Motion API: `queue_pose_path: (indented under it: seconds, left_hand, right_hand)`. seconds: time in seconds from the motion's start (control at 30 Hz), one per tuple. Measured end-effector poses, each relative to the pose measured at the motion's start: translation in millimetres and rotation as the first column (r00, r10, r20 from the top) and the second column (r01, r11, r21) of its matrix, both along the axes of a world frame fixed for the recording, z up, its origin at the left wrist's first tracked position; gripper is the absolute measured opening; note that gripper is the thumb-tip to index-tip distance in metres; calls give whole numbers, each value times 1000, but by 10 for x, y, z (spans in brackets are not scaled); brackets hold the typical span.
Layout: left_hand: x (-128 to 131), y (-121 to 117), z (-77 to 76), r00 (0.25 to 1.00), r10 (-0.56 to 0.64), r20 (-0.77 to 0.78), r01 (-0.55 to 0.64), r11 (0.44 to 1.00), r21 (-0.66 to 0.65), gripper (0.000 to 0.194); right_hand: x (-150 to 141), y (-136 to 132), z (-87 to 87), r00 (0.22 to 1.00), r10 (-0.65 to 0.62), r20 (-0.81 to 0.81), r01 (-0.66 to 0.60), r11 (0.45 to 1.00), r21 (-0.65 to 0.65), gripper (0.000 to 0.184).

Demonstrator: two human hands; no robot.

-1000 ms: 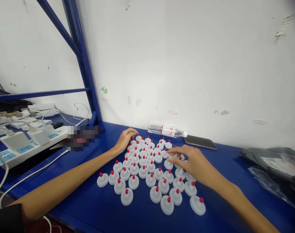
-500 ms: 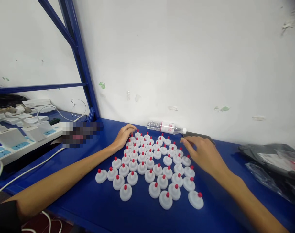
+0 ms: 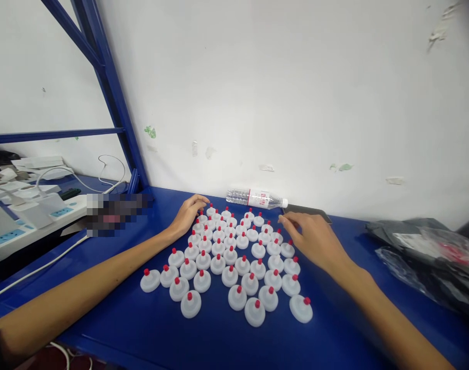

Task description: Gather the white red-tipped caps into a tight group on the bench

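Note:
Several white bottle caps with red tips (image 3: pixel 230 257) stand in a tight cluster on the blue table (image 3: pixel 149 324). My left hand (image 3: pixel 188 213) rests at the far left edge of the cluster, fingers curled against the outer caps. My right hand (image 3: pixel 312 234) lies at the far right edge, fingers bent and spread, tips near the back caps and holding nothing. One cap (image 3: pixel 301 308) sits slightly apart at the near right.
A clear water bottle (image 3: pixel 255 198) lies on its side by the white wall, with a dark phone (image 3: pixel 307 209) beside it. Black and clear plastic bags (image 3: pixel 423 257) fill the right. White power strips and cables (image 3: pixel 11 216) sit left, behind a blue frame post (image 3: pixel 111 103).
My right hand has drawn back from over the caps to the cluster's far right edge. The left hand has stayed at the left edge. The view has shifted slightly.

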State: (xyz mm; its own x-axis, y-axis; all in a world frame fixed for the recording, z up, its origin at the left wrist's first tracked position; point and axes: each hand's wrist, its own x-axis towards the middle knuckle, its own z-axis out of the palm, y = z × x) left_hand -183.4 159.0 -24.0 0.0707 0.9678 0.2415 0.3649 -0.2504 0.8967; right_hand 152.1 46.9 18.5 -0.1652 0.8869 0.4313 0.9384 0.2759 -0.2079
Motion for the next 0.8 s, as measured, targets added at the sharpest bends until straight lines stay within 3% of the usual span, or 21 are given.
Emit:
queue_pose_path:
  seconds: [0.37,0.8]
  left_hand:
    - [1,20,-9,1000,6,4,-6,1000,-2,34]
    - [10,9,-3,1000,8,-8,-8,1000,-1,34]
  right_hand:
    - [424,234,-238,988,-114,-103,94,980,-176,28]
    - [234,218,-311,998,-7,-58,-8,966,-257,29]
